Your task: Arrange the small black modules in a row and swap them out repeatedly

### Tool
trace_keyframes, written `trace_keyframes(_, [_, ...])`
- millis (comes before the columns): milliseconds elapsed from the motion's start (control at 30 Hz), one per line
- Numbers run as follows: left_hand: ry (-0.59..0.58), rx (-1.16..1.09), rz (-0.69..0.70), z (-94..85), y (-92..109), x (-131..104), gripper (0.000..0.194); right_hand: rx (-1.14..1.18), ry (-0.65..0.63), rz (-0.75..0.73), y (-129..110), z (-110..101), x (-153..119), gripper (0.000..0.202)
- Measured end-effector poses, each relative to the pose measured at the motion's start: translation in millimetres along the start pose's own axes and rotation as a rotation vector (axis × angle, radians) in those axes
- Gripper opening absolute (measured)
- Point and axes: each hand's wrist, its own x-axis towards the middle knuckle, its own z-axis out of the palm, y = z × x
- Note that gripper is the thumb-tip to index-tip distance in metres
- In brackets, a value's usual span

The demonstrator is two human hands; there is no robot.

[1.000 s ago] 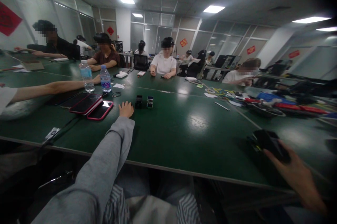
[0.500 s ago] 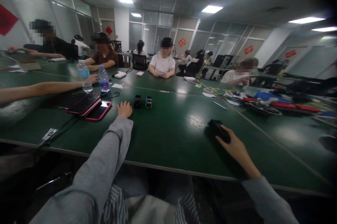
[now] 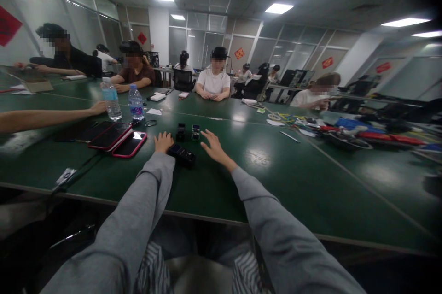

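Note:
A black boxy device [image 3: 183,155] lies on the green table [image 3: 221,192], just right of my left hand [image 3: 163,142]. That hand rests on the table with its fingers spread, holding nothing. Beyond the device stand a small black block [image 3: 180,132] and a small block with a pale, shiny face [image 3: 195,132], side by side with a gap between them. My right hand [image 3: 211,143] is open beside the shiny block, thumb and fingers apart and nothing between them.
Left of my left hand are pink-edged phones [image 3: 129,144], two water bottles [image 3: 111,100] and a cable loop [image 3: 151,123]. Another person's forearm [image 3: 51,117] reaches in from the left. Cluttered cables and tools [image 3: 352,135] lie at the right; people sit around the table.
My right hand has moved left and let go of the black device, which now lies near my left hand. The other person's hand has drawn back left behind the bottle.

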Motion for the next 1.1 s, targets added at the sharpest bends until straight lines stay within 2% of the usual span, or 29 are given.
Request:
trace_keyframes(67, [0.003, -0.002, 0.001, 0.8, -0.7, 1.5, 0.048, -0.04, -0.052, -0.041, -3.6, 17.5, 9.8, 0.053])
trace_keyframes(133, [0.012, 0.0, 0.002, 2.1, -0.7, 1.8, 0.048, -0.077, -0.087, -0.073, -6.9, 24.8, 12.1, 0.053])
trace_keyframes(200, [0.025, 0.004, 0.002, 3.0, -0.3, 1.4, 0.047, -0.103, -0.074, -0.076, -8.6, 23.5, 9.4, 0.051])
trace_keyframes(300, [0.026, 0.004, -0.001, 2.7, 0.6, 0.5, 0.047, -0.144, 0.023, -0.036, -7.3, 14.4, 2.5, 0.04])
trace_keyframes(400, [0.023, 0.0, -0.001, 1.5, 0.8, 0.4, 0.046, -0.092, 0.158, 0.064, -1.5, 8.6, -0.6, 0.029])
trace_keyframes(467, [0.018, -0.001, 0.001, 1.3, 0.4, 1.0, 0.046, 0.005, 0.235, 0.19, 4.7, 8.5, 0.4, 0.03])
trace_keyframes(567, [0.004, 0.002, -0.002, 2.0, -0.5, 2.3, 0.047, 0.094, 0.273, 0.375, 15.2, 10.8, 3.3, 0.031])
trace_keyframes(633, [0.005, 0.004, -0.001, 2.5, -1.0, 2.9, 0.048, 0.091, 0.269, 0.413, 21.0, 12.4, 4.5, 0.026])
trace_keyframes(733, [0.007, 0.003, 0.007, 2.6, -1.1, 2.8, 0.048, 0.078, 0.257, 0.405, 25.9, 14.5, 4.6, 0.023])
trace_keyframes(900, [-0.003, -0.003, 0.001, 0.7, -0.3, 1.0, 0.048, 0.077, 0.242, 0.381, 27.2, 17.6, 4.4, 0.028])
trace_keyframes(1100, [0.008, -0.009, 0.011, -1.1, 0.1, -0.6, 0.047, -0.013, 0.231, 0.344, 23.8, 18.0, 2.3, 0.047])
